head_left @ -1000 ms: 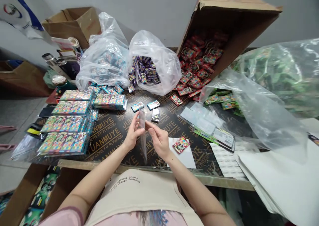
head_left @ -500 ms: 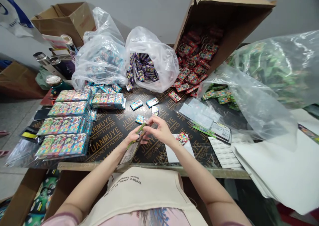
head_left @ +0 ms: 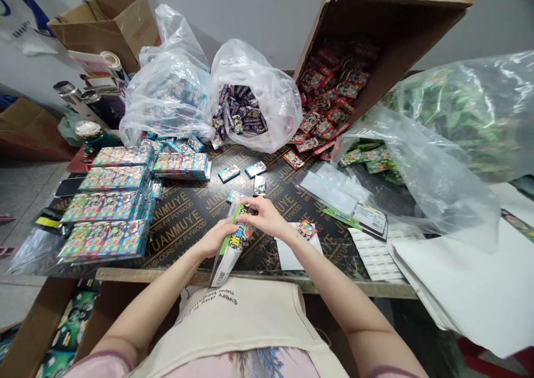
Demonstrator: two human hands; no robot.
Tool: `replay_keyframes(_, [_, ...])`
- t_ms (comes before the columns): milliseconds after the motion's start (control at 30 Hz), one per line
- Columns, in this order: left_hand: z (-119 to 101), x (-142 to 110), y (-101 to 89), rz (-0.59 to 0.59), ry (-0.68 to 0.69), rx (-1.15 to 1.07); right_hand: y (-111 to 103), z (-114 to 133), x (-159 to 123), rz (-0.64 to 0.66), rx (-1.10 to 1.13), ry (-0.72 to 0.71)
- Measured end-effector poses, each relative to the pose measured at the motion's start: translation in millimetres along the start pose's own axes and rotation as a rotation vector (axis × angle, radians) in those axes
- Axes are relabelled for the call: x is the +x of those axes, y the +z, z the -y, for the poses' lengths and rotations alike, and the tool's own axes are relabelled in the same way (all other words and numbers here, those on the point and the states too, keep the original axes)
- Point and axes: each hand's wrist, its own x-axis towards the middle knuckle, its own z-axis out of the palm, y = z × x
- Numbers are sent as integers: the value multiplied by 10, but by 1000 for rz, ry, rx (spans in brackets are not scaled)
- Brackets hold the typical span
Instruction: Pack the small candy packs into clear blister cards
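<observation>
Stacked packs (head_left: 104, 203) stand left of my left hand (head_left: 217, 238), which clasps a card (head_left: 227, 257). Its barcoded face shows wider than half a second ago, so I judge it easier to check. My right hand (head_left: 266, 217) grips its far end; a red packet (head_left: 307, 230) lies rightward.

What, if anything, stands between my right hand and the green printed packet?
Nothing visible: your right hand is on the upper end of the green printed packet, which your left hand holds. A small blue packet lies beyond that end, not between.
</observation>
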Motion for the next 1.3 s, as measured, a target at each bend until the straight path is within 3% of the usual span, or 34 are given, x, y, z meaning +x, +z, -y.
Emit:
replay_keyframes(100, [-30,6,-7,-36,13,36,62,-2,2,-107,-6,24])
replay_keyframes(233, [-187,61,-39,-143,123,40,110,-23,33,-512,25,58])
replay_keyframes(300, [-285,90,-58,-171,177,93,135,-64,57,-587,182,106])
replay_keyframes(433, [-387,115,-93,-262,315,463,213,-145,72,-334,585,254])
replay_keyframes(533, [-361,128,-122,-334,330,701,239,-162,55,-296,704,277])
replay_keyframes(633, [-316,167,-166,-359,306,700,222,-164,13,-284,766,353])
replay_keyframes(800, [-255,236,-254,-416,297,476,214,-235,-148,90,754,441])
replay_keyframes(933, [-133,201,-291,-257,141,383,208,-358,-253,-51,658,444])
replay_keyframes(1033, [-30,162,-306,-157,62,315,230,-445,-317,-61,668,433])
replay_keyframes(1200, [64,175,-314,-204,220,199,346,-488,-411,-75,635,417])
replay_keyframes(1300, [125,161,-254,-196,217,191,335,-387,-368,-252,707,387])
